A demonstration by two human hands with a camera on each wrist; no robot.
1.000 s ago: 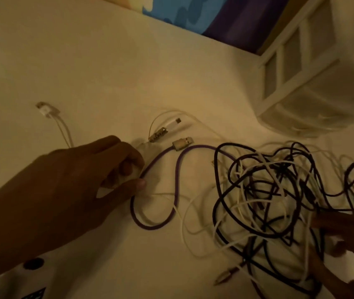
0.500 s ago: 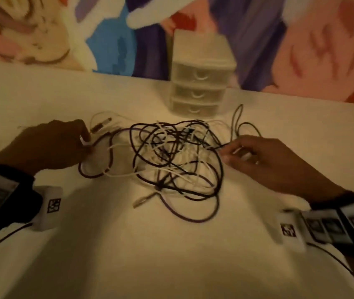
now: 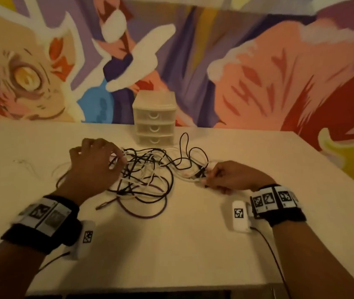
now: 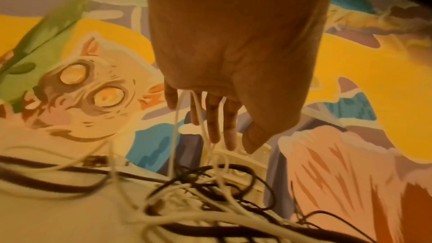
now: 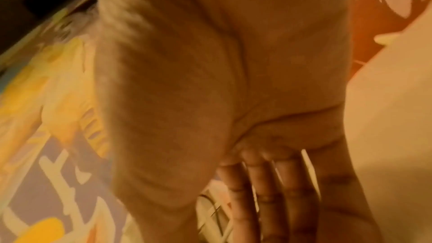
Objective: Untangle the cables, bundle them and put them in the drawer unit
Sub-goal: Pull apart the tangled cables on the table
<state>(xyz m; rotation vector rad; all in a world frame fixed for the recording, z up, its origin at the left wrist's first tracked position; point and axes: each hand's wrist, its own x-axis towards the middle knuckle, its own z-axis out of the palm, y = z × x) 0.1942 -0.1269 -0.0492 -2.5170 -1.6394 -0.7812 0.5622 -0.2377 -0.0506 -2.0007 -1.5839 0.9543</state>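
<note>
A tangle of black, white and purple cables [image 3: 148,175] lies mid-table in front of the small cream drawer unit [image 3: 154,119], whose three drawers are closed. My left hand [image 3: 115,162] hovers over the tangle's left side; in the left wrist view thin white cable strands [image 4: 198,117] run out between its fingers [image 4: 214,127] and hang down to the tangle [image 4: 210,200]. My right hand [image 3: 206,180] rests on the table at the tangle's right end, fingers pinching the black cable [image 3: 201,174] beside white ones. The right wrist view is blurred and shows mostly palm and fingers [image 5: 268,200].
A purple loop [image 3: 150,215] and a metal plug [image 3: 102,206] trail toward me from the tangle. A thin white cable end [image 3: 21,161] lies far left. A black loop [image 3: 183,143] stands by the drawer unit. A painted wall [image 3: 258,72] backs the cream table [image 3: 171,255].
My left hand moved right, from beside the tangle onto its left side, and lifted white strands. My right hand shifted right with the cable ends. The head view drew back and rose.
</note>
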